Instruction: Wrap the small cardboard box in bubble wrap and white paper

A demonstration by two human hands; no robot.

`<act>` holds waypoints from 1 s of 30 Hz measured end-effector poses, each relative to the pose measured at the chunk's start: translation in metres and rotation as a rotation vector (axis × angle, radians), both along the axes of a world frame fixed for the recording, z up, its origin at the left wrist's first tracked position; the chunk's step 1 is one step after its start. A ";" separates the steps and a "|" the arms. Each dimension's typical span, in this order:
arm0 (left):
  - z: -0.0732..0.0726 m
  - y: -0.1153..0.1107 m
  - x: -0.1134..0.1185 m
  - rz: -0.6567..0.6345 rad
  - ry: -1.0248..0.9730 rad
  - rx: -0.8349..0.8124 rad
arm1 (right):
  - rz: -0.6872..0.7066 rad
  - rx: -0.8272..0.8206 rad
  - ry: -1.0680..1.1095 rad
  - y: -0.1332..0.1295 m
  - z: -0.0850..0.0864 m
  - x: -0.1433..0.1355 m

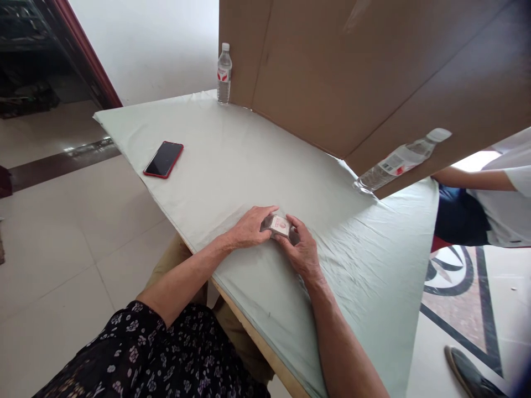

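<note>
Where fingers [297, 224] grip, the pale-topped box [280, 225] shows red print.

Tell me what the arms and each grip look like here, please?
These are a person's, without visible cables or markings. The left grip and right grip are ordinary hands with five-fingered human shape, wearing no gloves; I see no watch or bracelet. A black sleeve with small pale and pinkish flowers covers the left upper arm; no right sleeve shows.
</note>
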State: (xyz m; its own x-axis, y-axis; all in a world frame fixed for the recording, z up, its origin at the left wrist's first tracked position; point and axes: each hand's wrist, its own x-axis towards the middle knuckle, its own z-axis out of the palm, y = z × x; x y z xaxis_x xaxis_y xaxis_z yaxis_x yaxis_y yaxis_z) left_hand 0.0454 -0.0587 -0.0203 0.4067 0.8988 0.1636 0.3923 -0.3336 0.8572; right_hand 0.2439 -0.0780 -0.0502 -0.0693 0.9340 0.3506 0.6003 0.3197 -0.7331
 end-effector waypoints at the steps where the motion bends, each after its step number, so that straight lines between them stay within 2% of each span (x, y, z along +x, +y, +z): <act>1: 0.000 0.000 0.000 -0.005 0.028 -0.001 | 0.012 -0.022 -0.001 0.000 0.000 0.000; 5: 0.003 0.000 -0.002 0.003 0.032 -0.041 | 0.052 0.036 0.022 0.000 0.005 0.003; 15: 0.005 -0.003 0.001 0.033 -0.013 -0.105 | 0.012 0.126 0.025 0.002 0.017 0.002; 20: 0.001 0.000 0.005 0.055 0.010 -0.074 | 0.071 0.161 -0.147 0.017 0.029 0.006; 24: -0.001 0.001 0.007 0.070 -0.003 -0.049 | 0.094 0.282 -0.304 0.026 0.034 0.002; 30: 0.003 0.001 0.008 0.076 0.008 -0.058 | 0.013 0.360 -0.257 0.031 0.029 -0.006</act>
State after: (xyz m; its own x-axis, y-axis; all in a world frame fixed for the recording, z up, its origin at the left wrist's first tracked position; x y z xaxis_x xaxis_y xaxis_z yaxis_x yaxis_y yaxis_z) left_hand 0.0539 -0.0582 -0.0176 0.3385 0.9349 0.1070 0.4214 -0.2523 0.8711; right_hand 0.2384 -0.0474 -0.0215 -0.2079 0.7538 0.6233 0.7426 0.5364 -0.4010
